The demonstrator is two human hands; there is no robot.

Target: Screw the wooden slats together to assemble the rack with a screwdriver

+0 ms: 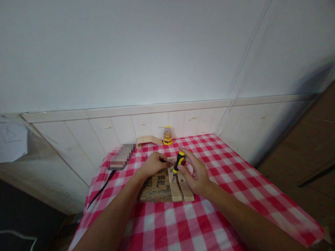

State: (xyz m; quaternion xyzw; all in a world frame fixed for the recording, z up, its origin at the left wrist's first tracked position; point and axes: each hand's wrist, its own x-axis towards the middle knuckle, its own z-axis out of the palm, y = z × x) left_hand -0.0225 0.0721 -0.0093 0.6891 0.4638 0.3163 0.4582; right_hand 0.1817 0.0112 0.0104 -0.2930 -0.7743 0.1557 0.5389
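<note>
Right hand (195,174) has its fingers pinched on the screwdriver (178,162), tip down on a slat (174,183). The slat lies on the board (157,186), mid-table (209,216) toward the far edge. Left hand (154,164) rests on the board, fingers curled; can't tell if it grips. Looks like screw driving. Next needs the bit upright and the board pinned.

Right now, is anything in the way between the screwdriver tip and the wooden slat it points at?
Nothing visible. The right hand holds the screwdriver tip-down at the left slat, on or just above it. The left hand rests on the far end of the board, left of the tip.
</note>
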